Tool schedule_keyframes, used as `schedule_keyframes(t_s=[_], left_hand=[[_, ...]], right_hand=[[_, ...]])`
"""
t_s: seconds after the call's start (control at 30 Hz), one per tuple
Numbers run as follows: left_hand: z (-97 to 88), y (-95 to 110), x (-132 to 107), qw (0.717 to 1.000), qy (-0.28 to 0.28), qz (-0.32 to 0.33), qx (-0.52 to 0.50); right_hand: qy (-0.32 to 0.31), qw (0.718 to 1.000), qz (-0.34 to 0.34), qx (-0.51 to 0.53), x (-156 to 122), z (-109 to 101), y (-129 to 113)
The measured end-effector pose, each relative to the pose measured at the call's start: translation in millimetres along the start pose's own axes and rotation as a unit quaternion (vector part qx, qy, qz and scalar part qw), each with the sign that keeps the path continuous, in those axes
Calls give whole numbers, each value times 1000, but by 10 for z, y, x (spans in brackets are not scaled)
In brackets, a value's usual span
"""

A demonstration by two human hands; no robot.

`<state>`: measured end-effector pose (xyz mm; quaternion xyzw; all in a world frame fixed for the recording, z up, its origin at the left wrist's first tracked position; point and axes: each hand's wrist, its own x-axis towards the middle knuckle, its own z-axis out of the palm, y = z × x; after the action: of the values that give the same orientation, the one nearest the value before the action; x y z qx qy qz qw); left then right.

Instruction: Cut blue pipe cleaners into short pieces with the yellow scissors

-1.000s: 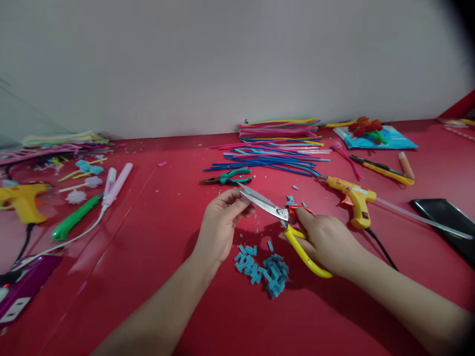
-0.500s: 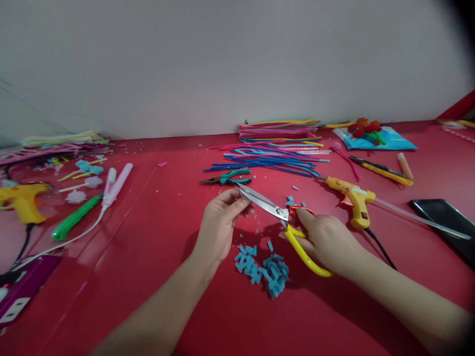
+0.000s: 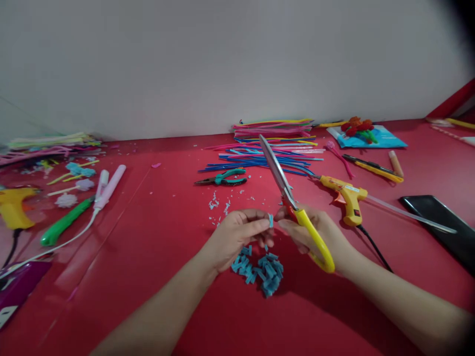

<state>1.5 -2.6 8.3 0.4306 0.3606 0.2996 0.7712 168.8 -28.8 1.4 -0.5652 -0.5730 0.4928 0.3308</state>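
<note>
A red bench (image 3: 156,296) ran back to a plain grey wall, strewn with craft supplies. Above its near middle the left hand (image 3: 237,235) pinched a small blue piece (image 3: 270,220) between thumb and fingertips. The right hand (image 3: 319,235) met it almost fingertip to fingertip while clenched through the yellow handle of the scissors (image 3: 277,172). Their blades stood shut, tilted up and away. Directly beneath lay a heap of cut blue bits (image 3: 264,271).

The piece was tiny and held only by its edge. A slight slackening of the pinch would probably have dropped it into the heap, where it would be hard to tell from the rest. The right hand was doing double duty, gripping the handle and reaching with its fingertips. A careless turn of that wrist could have swung the long blades toward the left hand's fingers or opened them unasked.

Beyond the hands lay pale crumbs (image 3: 215,202) and teal-handled pliers (image 3: 222,179). Farther back was a spread of coloured pipe cleaners (image 3: 274,143). To the right sat a yellow glue gun (image 3: 343,195), its black cord trailing close by the right forearm, the likeliest thing to snag. A dark phone (image 3: 438,222) and a utility knife (image 3: 371,167) lay farther out. Well apart on the left were a second glue gun (image 3: 13,207), a green-handled tool (image 3: 63,225) and a pale pink wand (image 3: 109,185) on a white cord.
</note>
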Motion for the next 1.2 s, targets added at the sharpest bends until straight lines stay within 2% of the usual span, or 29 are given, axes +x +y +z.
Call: schedule_keyframes(t_s=[0.07,0.13,0.4,0.63,0.83,0.93,1.1,1.2], left_hand=[[22,-19,-4,1000,-17,-18,0],[23,-34,-5,999,-24,-23,1],[14,-58,2,997,-50,-45,39],[68,-73,4,989,37,24,138],[111,-81,-1,983,69,28,166],[61,-48,10,982,88,51,159],[-101,4,41,971,183,132,79],[-155,22,44,964,201,168,41]], right_hand=[[-20,997,20,72,-8,15,-11],[-34,995,17,98,-10,17,-8],[-40,995,29,86,-13,13,-33],[6,1000,6,-11,-9,38,-22],[27,991,-64,-112,18,44,39],[37,973,-85,-212,27,-22,62],[30,903,-100,-416,1,-122,56],[25,870,-116,-478,-10,-126,75]])
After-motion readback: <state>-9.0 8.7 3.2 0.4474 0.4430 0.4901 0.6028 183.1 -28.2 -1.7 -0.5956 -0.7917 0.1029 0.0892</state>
